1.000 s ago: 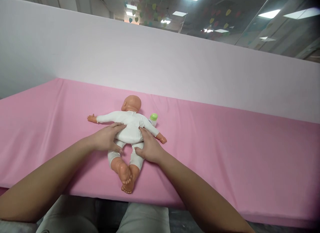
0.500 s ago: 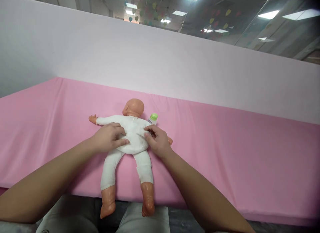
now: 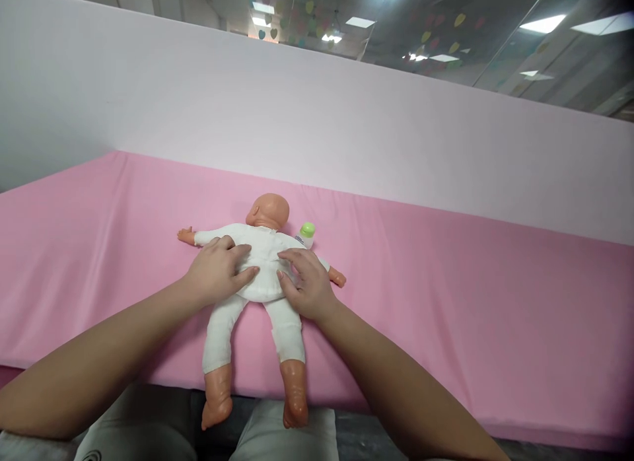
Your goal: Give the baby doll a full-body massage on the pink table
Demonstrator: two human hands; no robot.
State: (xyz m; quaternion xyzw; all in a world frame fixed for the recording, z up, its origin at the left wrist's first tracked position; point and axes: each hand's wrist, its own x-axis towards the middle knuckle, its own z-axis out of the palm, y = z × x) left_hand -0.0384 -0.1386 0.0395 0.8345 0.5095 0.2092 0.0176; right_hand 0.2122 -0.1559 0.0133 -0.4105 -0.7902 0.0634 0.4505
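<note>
A baby doll [image 3: 262,240] with a white cloth body lies face down, its bare feet reaching past the near edge of the pink sheet. On the left side of its back rests my left hand [image 3: 220,269], fingers and thumb apart. My right hand [image 3: 310,283] lies on the right side of the back, thumb and fingers spread, with nothing in it. Beyond the right hand, beside the doll's shoulder, is a small bottle [image 3: 306,234] with a green cap; its lower part is partly hidden.
The pink sheet [image 3: 470,316] covers the surface under the doll, with creases on both sides. A white partition [image 3: 317,117] rises along the far side, with glass above it. My legs [image 3: 287,431] are below the near edge.
My right hand has gone from bent, gathered fingers to spread fingers lying flatter on the doll's back. The left hand stays on the back nearly unchanged. The view has shifted slightly.
</note>
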